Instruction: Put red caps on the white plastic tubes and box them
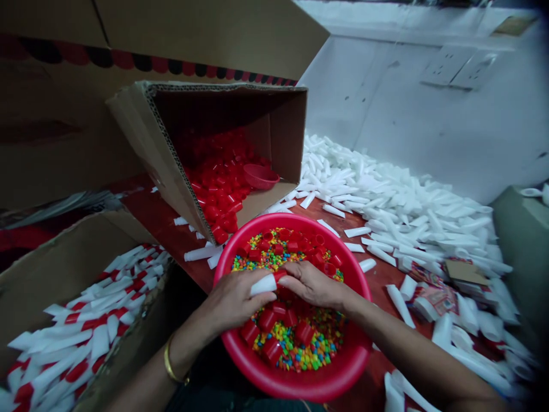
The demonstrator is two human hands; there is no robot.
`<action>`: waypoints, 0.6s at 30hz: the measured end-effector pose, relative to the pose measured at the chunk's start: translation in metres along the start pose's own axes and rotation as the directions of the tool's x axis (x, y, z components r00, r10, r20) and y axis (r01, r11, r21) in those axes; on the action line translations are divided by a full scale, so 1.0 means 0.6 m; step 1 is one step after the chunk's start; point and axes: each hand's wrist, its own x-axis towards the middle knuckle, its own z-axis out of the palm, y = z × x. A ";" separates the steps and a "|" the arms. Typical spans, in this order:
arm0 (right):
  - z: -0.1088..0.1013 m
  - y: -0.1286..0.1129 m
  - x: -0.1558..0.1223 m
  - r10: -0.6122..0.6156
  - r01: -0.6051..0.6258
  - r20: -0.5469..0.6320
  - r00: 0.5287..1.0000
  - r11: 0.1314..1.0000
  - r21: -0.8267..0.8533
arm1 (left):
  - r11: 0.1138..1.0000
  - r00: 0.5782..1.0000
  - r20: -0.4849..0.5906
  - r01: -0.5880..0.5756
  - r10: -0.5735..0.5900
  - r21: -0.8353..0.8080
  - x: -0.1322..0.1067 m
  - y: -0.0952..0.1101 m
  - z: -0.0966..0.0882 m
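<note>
The fingers of the left hand [238, 300] curl closed around a slim white plastic tube [263, 284], its open end angled toward the right hand [313, 284], whose fingertips [291, 274] close in a tight pinch on a small red plastic cap [279, 276] at the tube's end. The contact looks best kept straight: the cap square to the tube, with pressure running along the tube's length and a firm grip low on its soft body so that it does not crease. Both hands sit over a round red plastic basin [274, 220], which holds a mass of tiny multicoloured beads [295, 349] and scattered red caps [266, 320]. Ahead, a tilted corrugated cardboard box [283, 131] holds a heap of loose red caps [218, 177] and a small red plastic bowl [261, 176]. To the right, a drift of white plastic tubes [398, 217] lies across a red tabletop [377, 286]. To the left, an open cardboard carton [55, 269] holds white tubes with red stripes [90, 320].
</note>
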 end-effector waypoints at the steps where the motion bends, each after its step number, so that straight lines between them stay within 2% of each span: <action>1: 0.002 -0.003 0.001 0.082 -0.083 0.010 0.997 0.996 0.043 | 0.999 0.999 -0.019 -0.029 0.030 0.034 -0.002 0.001 0.003; 3: 0.005 -0.011 -0.001 0.214 -0.214 0.010 0.977 0.972 0.102 | 0.995 0.997 -0.030 -0.073 0.075 0.072 -0.005 0.006 0.005; 5: 0.002 -0.019 -0.006 0.238 -0.234 -0.039 0.970 0.967 0.099 | 0.996 0.997 -0.042 -0.062 0.065 0.068 -0.007 0.013 0.000; 7: -0.006 -0.024 -0.010 0.131 -0.131 -0.136 0.982 0.991 0.007 | 1.000 0.999 -0.050 -0.018 0.019 0.019 -0.006 0.015 -0.007; 9: -0.012 -0.025 -0.010 0.023 -0.034 -0.124 0.992 0.996 -0.081 | 0.999 0.999 -0.052 -0.016 0.014 -0.027 -0.007 0.010 -0.014; 11: -0.013 -0.025 -0.007 0.037 -0.044 -0.071 0.997 0.994 -0.100 | 0.997 0.996 -0.049 -0.078 0.077 -0.009 -0.010 0.004 -0.015; 14: -0.001 -0.031 -0.002 0.179 -0.179 -0.011 0.984 0.984 0.008 | 0.975 0.983 -0.058 -0.165 0.176 0.148 -0.018 0.000 -0.004; 18: 0.027 -0.041 0.001 0.359 -0.357 0.002 0.933 0.927 0.111 | 0.868 0.965 -0.115 -0.157 0.237 0.471 -0.027 0.009 0.012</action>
